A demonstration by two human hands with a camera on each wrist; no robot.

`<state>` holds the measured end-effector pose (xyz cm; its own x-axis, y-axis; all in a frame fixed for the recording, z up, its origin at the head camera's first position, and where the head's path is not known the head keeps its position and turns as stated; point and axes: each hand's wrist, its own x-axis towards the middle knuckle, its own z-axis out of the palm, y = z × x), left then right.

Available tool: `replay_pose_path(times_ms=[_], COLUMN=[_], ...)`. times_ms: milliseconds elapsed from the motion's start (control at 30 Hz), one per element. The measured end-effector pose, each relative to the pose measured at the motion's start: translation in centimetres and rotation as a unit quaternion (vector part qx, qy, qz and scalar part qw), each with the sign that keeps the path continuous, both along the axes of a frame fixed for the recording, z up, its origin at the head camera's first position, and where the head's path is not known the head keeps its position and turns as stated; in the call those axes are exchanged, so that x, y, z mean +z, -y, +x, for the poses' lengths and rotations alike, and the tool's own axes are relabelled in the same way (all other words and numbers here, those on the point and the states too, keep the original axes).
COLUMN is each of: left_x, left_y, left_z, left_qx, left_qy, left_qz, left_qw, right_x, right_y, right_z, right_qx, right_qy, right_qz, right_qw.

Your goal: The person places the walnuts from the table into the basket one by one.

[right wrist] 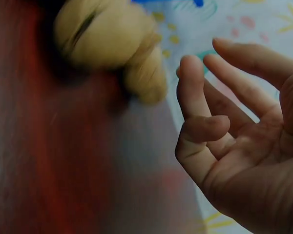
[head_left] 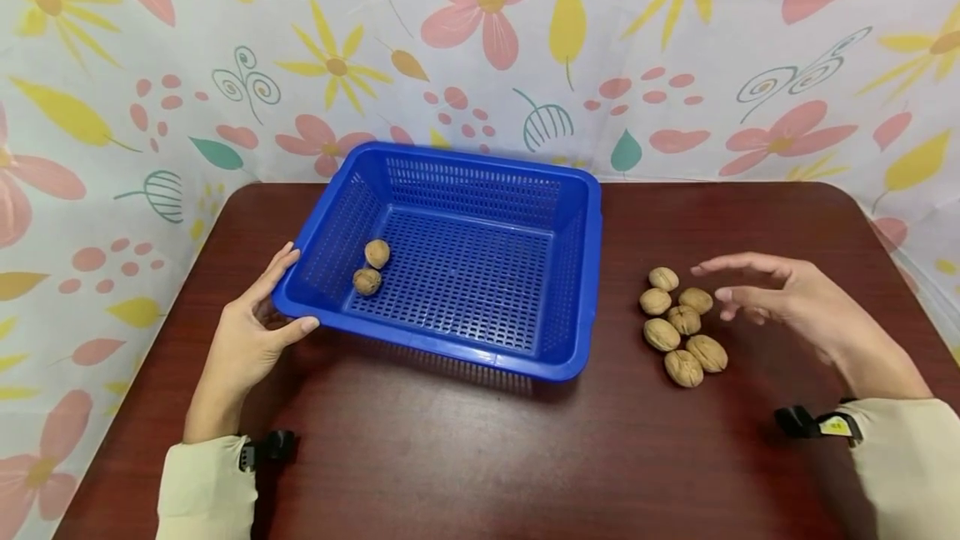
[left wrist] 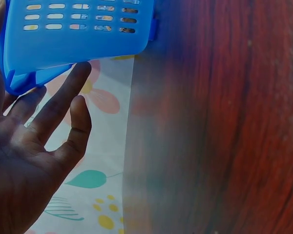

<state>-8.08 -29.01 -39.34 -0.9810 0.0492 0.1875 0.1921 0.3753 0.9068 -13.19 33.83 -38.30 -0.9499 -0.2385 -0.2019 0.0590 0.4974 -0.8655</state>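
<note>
A blue plastic basket (head_left: 480, 365) with slotted walls stands left of centre on the table. Two walnuts (head_left: 377, 253) lie inside it by its left wall. My left hand (head_left: 251, 327) grips the basket's near left corner, thumb on the front rim and fingers along the outer left side. From the left wrist view, fingers (left wrist: 63, 105) of that hand show beside the basket's slotted wall. Several walnuts (head_left: 662, 335) lie in a cluster on the table to the right. Just right of them hovers my right hand (head_left: 787, 294), fingers loosely bent and holding nothing.
The dark reddish wooden table (head_left: 450, 465) ends at the back against a white cloth (head_left: 570, 57) with flower and leaf prints. Black straps with small devices (head_left: 817, 423) circle both wrists over the pale sleeves.
</note>
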Motion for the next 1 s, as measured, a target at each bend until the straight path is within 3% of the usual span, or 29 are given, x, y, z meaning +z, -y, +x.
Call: replay_pose_path(times_ms=[200,467,767,1000], left_x=[0.0,-0.1,-0.2,-0.1], left_y=[-0.2,0.0,0.0,-0.1], left_z=[0.0,-0.1,-0.1,-0.1], left_qx=[0.002,0.008,0.007,0.008], left_qy=[-0.001,0.0,0.001,0.0], left_qz=[-0.01,-0.003,0.005,0.002], left_qw=[0.9999,1.0,1.0,1.0], right_x=[-2.4,-4.0,-4.4,-4.6], right_y=[-1.6,-2.4,-2.0,-1.7], right_z=[-0.3,-1.7,-2.2,-1.9], right_qx=[0.028,0.1,0.117,0.098], right_qy=[0.014,0.029,0.024,0.005], right_qz=[-0.026,-0.072,-0.065,-0.053], right_qw=[0.9992,0.9919,0.9907,0.9937])
